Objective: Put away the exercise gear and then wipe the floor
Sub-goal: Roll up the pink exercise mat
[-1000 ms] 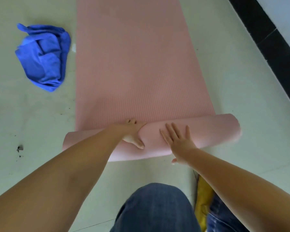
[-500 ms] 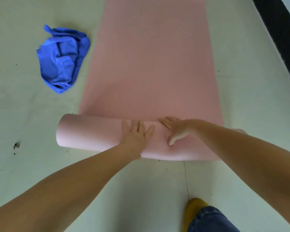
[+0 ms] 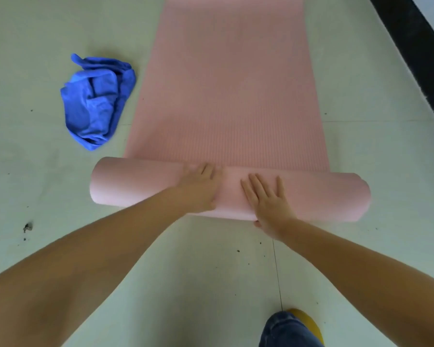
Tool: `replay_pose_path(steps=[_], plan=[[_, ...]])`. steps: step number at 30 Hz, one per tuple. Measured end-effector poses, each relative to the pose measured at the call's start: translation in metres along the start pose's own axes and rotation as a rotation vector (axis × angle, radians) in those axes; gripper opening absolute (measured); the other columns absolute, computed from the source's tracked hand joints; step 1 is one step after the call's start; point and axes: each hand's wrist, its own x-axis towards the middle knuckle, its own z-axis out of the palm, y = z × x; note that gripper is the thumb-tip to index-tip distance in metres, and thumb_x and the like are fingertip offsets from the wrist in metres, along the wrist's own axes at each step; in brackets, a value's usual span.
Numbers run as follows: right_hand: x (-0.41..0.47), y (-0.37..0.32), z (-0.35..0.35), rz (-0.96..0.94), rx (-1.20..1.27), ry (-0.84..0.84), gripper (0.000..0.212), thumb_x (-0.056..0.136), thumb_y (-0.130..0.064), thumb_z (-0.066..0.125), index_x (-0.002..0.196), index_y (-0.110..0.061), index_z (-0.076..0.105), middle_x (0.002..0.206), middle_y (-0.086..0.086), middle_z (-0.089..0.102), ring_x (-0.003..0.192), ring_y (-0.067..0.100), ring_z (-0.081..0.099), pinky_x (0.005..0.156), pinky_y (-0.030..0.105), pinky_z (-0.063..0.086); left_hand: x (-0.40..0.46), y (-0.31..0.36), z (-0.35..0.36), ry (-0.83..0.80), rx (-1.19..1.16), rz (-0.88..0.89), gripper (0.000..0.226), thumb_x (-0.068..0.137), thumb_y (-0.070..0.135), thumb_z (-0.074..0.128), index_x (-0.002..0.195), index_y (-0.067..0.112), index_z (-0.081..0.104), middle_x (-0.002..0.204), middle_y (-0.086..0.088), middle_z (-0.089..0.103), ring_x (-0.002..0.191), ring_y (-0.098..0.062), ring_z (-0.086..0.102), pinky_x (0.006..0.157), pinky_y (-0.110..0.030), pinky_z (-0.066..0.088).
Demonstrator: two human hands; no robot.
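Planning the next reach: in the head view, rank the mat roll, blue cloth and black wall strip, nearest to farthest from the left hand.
1. Mat roll: under the left hand.
2. Blue cloth: on the floor, up and left.
3. Black wall strip: far right edge.

One view only: head cam, wide-angle, worn by the person, looking fwd and steeply down at the floor (image 3: 48, 171). Both forearms stretch in from the bottom corners, so it sits close, w/ hands mid-frame (edges bend a bit). No 2nd view, so no shared area.
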Motion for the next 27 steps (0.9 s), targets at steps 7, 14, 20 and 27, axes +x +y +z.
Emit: replay_pose_path(steps=[7, 14, 20, 27], plan=[[0.063, 0.058, -0.053, -0.105, 0.198, -0.180, 0.104, 0.073, -0.046, 0.069, 0.151, -0.026, 0.003, 0.154, 0.000, 0.021, 0.139, 0.024, 0.026, 0.113, 0.048, 0.021, 0.009, 0.018, 0.017, 0.096, 0.089, -0.145, 0.115, 0.079, 0.047, 0.066, 0.146, 0.020, -0.023, 0.156, -0.020, -0.011, 0.144, -0.039, -0.007, 0.105, -0.070, 0.007], [0.127, 0.094, -0.101, -0.095, 0.219, -0.543, 0.116, 0.071, -0.052, 0.074, 0.151, -0.029, -0.006, 0.158, 0.004, 0.015, 0.142, 0.027, 0.025, 0.112, 0.050, 0.027, 0.071, -0.005, -0.038, -0.066, 0.024, -0.238, 0.104, 0.069, 0.044, 0.074, 0.146, 0.027, 0.006, 0.140, -0.010, 0.030, 0.132, -0.030, 0.027, 0.100, -0.068, 0.023], [0.070, 0.074, -0.079, -0.187, -0.050, 0.041, 0.099, 0.081, -0.033, 0.071, 0.147, 0.008, 0.010, 0.153, 0.029, 0.014, 0.141, 0.040, 0.023, 0.104, 0.056, 0.032, 0.092, -0.015, -0.066, -0.211, -0.016, -0.300, 0.101, 0.068, 0.048, 0.074, 0.146, 0.035, 0.010, 0.145, -0.005, 0.033, 0.136, -0.026, 0.031, 0.104, -0.071, 0.016], [0.075, 0.112, -0.053, -0.257, -0.018, -0.148, 0.123, 0.080, -0.052, 0.065, 0.133, -0.011, -0.038, 0.148, 0.013, -0.038, 0.139, 0.033, -0.029, 0.108, 0.068, 0.001, 0.079, 0.002, -0.073, -0.071, 0.035, -0.452, 0.078, 0.088, 0.031, 0.057, 0.148, 0.027, 0.008, 0.148, -0.016, 0.024, 0.139, -0.029, 0.021, 0.108, -0.068, 0.010]])
